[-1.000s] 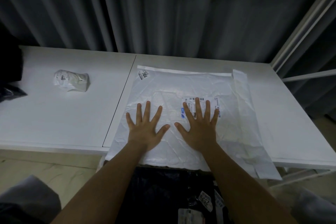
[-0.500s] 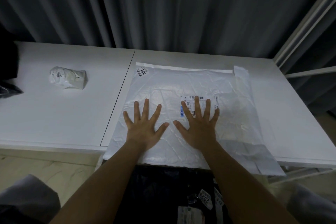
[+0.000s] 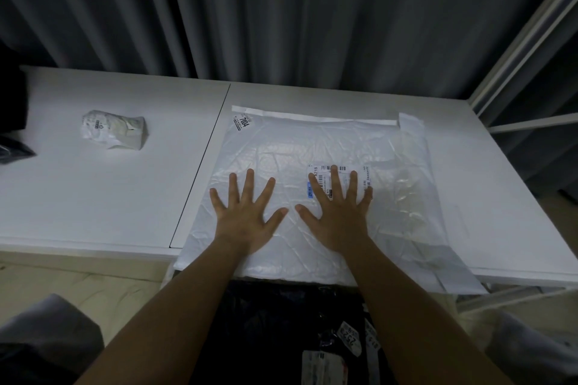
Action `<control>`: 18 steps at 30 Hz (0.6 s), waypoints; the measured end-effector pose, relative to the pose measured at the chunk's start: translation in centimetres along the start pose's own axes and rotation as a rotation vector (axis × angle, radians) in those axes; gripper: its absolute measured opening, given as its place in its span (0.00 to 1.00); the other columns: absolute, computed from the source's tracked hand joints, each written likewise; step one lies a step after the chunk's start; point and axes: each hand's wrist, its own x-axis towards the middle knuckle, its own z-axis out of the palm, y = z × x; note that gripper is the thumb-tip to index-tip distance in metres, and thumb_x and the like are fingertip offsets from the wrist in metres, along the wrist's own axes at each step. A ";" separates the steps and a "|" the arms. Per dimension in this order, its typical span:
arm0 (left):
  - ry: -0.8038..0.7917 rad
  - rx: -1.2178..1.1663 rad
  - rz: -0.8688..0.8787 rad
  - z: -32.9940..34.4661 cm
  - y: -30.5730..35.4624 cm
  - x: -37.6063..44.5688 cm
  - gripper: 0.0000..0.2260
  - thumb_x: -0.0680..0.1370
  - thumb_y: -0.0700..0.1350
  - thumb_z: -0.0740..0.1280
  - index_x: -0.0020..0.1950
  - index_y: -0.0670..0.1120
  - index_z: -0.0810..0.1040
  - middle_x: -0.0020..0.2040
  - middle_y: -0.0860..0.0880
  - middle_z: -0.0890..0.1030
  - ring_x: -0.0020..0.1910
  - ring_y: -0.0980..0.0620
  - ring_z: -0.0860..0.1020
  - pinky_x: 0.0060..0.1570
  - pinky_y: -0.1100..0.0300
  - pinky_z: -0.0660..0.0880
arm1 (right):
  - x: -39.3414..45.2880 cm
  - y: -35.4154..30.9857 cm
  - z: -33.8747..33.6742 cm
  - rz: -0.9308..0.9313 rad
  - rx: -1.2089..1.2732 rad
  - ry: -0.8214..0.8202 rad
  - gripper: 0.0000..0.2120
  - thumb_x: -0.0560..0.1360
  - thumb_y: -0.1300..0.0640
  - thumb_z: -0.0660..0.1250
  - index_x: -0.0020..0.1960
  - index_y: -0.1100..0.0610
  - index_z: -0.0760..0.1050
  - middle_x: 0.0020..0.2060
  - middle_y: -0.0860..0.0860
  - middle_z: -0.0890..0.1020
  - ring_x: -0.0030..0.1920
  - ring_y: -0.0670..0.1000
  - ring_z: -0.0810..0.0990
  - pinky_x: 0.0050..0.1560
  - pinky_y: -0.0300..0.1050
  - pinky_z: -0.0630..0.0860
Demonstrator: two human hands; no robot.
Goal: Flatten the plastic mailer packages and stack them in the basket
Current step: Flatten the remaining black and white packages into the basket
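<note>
Both hands have slid a little toward the near edge of the white plastic mailer (image 3: 328, 197) since a second ago, still flat on it.

The left hand (image 3: 245, 222) and right hand (image 3: 339, 217) press palm-down, fingers spread wide, gripping nothing; the right fingers (image 3: 334, 180) cover the shipping label (image 3: 341, 180). The mailer lies spread on the white tabletop (image 3: 93, 197), its near edge overhanging. Well off to the left hand's side sits a crumpled small mailer (image 3: 114, 133). Below the wrists lie dark labelled packages (image 3: 281, 337); their container cannot be made out.
</note>
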 end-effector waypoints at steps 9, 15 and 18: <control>-0.059 0.025 -0.018 -0.6 0.2 0.1 0.33 0.74 0.72 0.38 0.75 0.63 0.34 0.77 0.49 0.33 0.74 0.41 0.31 0.69 0.32 0.35 | 0.3 0.0 -0.6 0.008 -0.017 -0.105 0.50 0.59 0.23 0.20 0.77 0.38 0.42 0.78 0.51 0.42 0.77 0.63 0.40 0.70 0.70 0.39; -0.182 0.015 -0.027 -1.6 0.4 -0.9 0.33 0.74 0.73 0.40 0.75 0.64 0.34 0.77 0.50 0.32 0.75 0.41 0.31 0.68 0.32 0.35 | -0.5 0.2 -1.6 0.017 -0.041 -0.250 0.40 0.68 0.22 0.37 0.76 0.37 0.39 0.78 0.50 0.40 0.77 0.61 0.38 0.71 0.70 0.37; -0.214 0.011 -0.031 -1.7 0.5 -2.5 0.34 0.74 0.73 0.42 0.75 0.64 0.35 0.77 0.50 0.34 0.75 0.41 0.32 0.69 0.32 0.36 | -2.0 0.2 -1.9 0.020 -0.027 -0.302 0.39 0.68 0.23 0.36 0.76 0.36 0.37 0.78 0.49 0.38 0.76 0.60 0.36 0.71 0.69 0.35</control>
